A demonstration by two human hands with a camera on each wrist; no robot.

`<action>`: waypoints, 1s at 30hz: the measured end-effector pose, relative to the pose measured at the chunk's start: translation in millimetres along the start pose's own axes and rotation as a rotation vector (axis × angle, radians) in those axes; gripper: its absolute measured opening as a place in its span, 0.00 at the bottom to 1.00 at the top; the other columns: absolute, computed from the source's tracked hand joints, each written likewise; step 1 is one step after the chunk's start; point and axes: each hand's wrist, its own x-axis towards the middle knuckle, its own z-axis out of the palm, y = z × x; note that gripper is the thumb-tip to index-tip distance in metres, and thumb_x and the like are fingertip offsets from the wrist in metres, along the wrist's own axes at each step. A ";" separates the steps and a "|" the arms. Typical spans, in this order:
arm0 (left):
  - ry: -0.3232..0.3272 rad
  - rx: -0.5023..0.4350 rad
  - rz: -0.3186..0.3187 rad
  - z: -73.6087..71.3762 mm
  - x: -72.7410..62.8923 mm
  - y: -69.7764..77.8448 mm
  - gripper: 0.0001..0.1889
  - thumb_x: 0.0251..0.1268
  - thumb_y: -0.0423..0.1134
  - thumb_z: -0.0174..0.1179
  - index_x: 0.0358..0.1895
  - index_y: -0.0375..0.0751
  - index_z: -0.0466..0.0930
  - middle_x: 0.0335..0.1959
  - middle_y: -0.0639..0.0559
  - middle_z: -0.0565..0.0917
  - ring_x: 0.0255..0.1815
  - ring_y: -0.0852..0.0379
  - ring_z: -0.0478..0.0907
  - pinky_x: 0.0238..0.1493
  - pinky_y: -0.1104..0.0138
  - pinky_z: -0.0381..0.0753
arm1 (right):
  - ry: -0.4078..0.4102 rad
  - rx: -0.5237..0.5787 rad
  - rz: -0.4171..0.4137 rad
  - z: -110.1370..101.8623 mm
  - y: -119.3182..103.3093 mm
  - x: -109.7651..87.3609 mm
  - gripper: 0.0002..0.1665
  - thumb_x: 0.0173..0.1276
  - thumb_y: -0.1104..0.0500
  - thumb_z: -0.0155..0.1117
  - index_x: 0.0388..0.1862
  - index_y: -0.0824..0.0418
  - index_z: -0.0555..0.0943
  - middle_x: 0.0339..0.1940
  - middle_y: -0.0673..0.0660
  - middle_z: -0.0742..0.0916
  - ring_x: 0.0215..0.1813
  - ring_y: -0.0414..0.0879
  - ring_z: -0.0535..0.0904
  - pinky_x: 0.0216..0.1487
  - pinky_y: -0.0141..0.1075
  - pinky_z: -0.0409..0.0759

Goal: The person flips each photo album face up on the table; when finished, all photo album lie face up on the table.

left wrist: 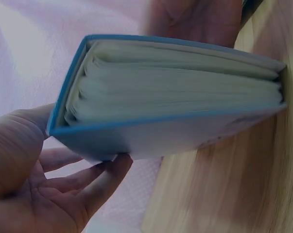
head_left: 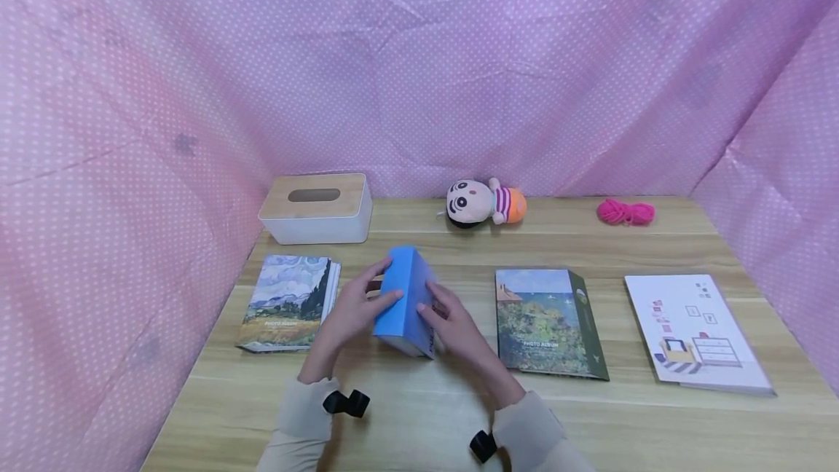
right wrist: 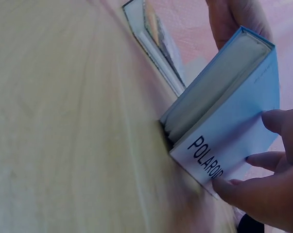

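A blue photo album (head_left: 401,296) with "POLAROID" lettering on one cover stands on its long edge on the table, spine up, tilted slightly. My left hand (head_left: 357,303) grips it from the left, thumb by the spine and fingers against the left cover. From the other side, my right hand (head_left: 462,326) presses its fingertips and thumb flat against the lettered cover (right wrist: 229,121). Thick cream page edges (left wrist: 175,87) show between the covers in the left wrist view.
A painted-cover album (head_left: 285,301) lies left; a green-spined album (head_left: 537,323) and a white album (head_left: 698,333) lie right. Along the back are a tissue box (head_left: 314,228), a doll (head_left: 485,202) and pink yarn (head_left: 625,213), before a pink dotted curtain (head_left: 459,79).
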 end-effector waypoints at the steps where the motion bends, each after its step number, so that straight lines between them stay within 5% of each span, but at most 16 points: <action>1: 0.000 0.018 0.002 -0.9 -0.4 -0.9 0.35 0.64 0.51 0.61 0.73 0.54 0.60 0.69 0.42 0.67 0.62 0.38 0.72 0.50 0.48 0.80 | -0.008 -0.015 0.008 0.4 1.6 0.4 0.37 0.74 0.49 0.53 0.76 0.56 0.55 0.77 0.65 0.56 0.75 0.64 0.55 0.70 0.56 0.61; 6: 0.002 0.105 0.003 -6.5 -1.3 -8.4 0.34 0.63 0.53 0.62 0.72 0.54 0.63 0.70 0.41 0.67 0.60 0.37 0.74 0.47 0.49 0.82 | -0.007 -0.142 0.034 4.1 13.8 5.0 0.39 0.71 0.43 0.55 0.76 0.53 0.58 0.76 0.65 0.57 0.74 0.65 0.57 0.68 0.57 0.64; 12: 0.020 0.196 -0.078 -13.7 -1.4 -17.4 0.34 0.62 0.53 0.63 0.71 0.52 0.64 0.67 0.44 0.71 0.57 0.43 0.76 0.49 0.51 0.82 | -0.007 -0.268 0.040 9.3 14.0 7.1 0.39 0.69 0.44 0.58 0.75 0.54 0.60 0.77 0.65 0.55 0.76 0.64 0.50 0.71 0.60 0.56; 23: -0.005 0.195 -0.242 -23.3 3.1 -43.1 0.33 0.64 0.54 0.60 0.71 0.53 0.63 0.62 0.42 0.75 0.61 0.44 0.72 0.58 0.48 0.74 | -0.017 -0.356 0.041 20.0 11.9 10.9 0.42 0.67 0.46 0.62 0.75 0.56 0.58 0.79 0.61 0.48 0.78 0.60 0.47 0.73 0.55 0.54; 30: -0.010 0.189 -0.235 -22.4 7.9 -52.9 0.31 0.67 0.52 0.58 0.72 0.50 0.63 0.62 0.40 0.75 0.62 0.43 0.72 0.59 0.48 0.74 | -0.011 -0.397 0.044 25.9 10.1 17.6 0.44 0.67 0.46 0.62 0.75 0.59 0.56 0.80 0.61 0.46 0.79 0.57 0.44 0.75 0.52 0.53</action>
